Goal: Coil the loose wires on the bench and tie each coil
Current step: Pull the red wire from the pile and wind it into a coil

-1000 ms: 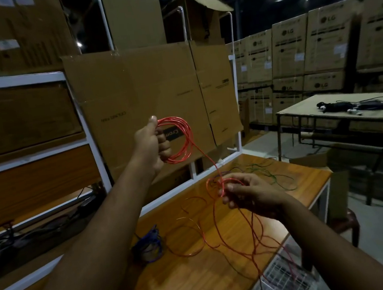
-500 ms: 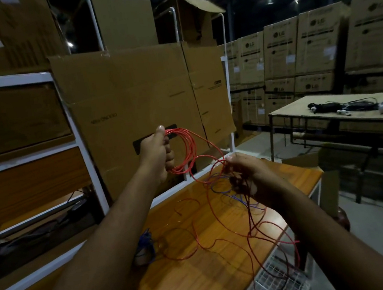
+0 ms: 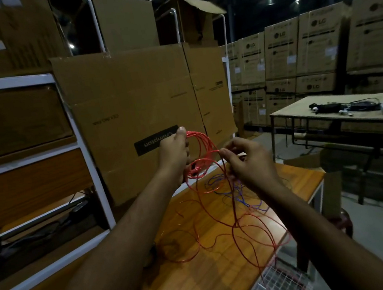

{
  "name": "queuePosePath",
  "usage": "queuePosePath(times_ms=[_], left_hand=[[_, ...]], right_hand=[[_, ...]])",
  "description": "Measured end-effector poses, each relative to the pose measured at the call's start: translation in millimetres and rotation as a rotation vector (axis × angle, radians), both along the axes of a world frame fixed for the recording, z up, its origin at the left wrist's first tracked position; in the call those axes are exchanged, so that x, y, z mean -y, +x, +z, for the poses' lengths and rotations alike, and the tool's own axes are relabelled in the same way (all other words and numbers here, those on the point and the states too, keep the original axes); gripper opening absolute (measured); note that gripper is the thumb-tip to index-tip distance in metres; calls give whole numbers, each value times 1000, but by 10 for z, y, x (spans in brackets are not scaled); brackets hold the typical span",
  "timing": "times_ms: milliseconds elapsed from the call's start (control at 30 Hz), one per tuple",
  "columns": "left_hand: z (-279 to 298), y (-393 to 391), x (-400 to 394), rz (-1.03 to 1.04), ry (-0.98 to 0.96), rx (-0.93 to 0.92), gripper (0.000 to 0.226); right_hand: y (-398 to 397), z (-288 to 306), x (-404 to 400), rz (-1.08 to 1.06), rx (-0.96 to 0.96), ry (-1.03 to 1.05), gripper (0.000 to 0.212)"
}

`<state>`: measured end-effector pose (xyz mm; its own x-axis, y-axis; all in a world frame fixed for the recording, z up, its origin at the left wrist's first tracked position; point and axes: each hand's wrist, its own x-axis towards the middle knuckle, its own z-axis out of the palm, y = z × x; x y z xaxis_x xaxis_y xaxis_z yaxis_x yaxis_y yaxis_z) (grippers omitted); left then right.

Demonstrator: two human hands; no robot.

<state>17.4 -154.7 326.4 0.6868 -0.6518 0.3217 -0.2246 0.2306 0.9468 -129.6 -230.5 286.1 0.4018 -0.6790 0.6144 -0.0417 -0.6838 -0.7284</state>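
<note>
With the left hand (image 3: 174, 152) gripping the red coil (image 3: 200, 153) and the right hand (image 3: 247, 161) pinching its strand, the blue wire (image 3: 239, 192) below could snag the next loop.

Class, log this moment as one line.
left hand: grips thin red wire coil | right hand: pinches its strand | rest: loose on wooden bench

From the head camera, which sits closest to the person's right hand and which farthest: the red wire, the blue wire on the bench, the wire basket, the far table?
From the right hand:
1. Red wire, pinched in its fingers.
2. Blue wire, just below on the bench.
3. Wire basket, at the bench's near edge.
4. Far table, across the aisle to the right.
</note>
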Motion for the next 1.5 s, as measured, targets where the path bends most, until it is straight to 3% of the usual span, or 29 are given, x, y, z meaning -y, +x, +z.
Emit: queuePosePath(times_ms=[67,167,267,400,533,633,800,933,1000,1067,1133,1200,1233,1333,1400,1467,1500], left_hand=[[-15,-12,40,69,23,68,41],[-47,-3,84,269,85,220,51],[-47,-42,92,449,119,242,52],[-46,33,92,543,122,245,49],[-68,93,67,648,132,314,45],[-67,39,78,666,138,325,44],[-27,12,96,653,157,290,44],[40,83,66,624,143,225,42],[84,109,38,603,127,192,41],[130,133,28,561,97,139,44],[171,156,30,511,71,92,45],[196,184,33,424,29,30,43],[204,193,32,366,3,-11,41],[230,156,3,197,-42,-90,35],[261,105,-26,114,-69,-105,32],[289,66,-44,43,-91,-120,30],[301,59,-47,6,-101,-130,30]], right_hand=[[15,55,-62,23,29,-34,8],[27,66,-174,-69,61,-258,7],[33,32,-288,-74,100,-422,4],[-8,19,-286,106,50,-393,8],[-41,18,-272,178,-10,-274,26],[-23,-10,-353,162,-145,-273,42],[52,-191,-390,100,-169,-420,51],[52,-342,-306,42,-66,-453,26],[19,-368,-238,111,-88,-474,22],[-50,-385,-152,224,-285,-493,28],[-138,-389,-41,316,-633,-524,40],[-209,-405,81,328,-926,-435,45],[-232,-392,127,297,-963,-349,44],[-234,-335,193,179,-665,-85,38],[-181,-335,226,112,-404,-55,24],[-104,-361,216,145,-270,-18,7],[-47,-380,204,193,-280,13,28]])
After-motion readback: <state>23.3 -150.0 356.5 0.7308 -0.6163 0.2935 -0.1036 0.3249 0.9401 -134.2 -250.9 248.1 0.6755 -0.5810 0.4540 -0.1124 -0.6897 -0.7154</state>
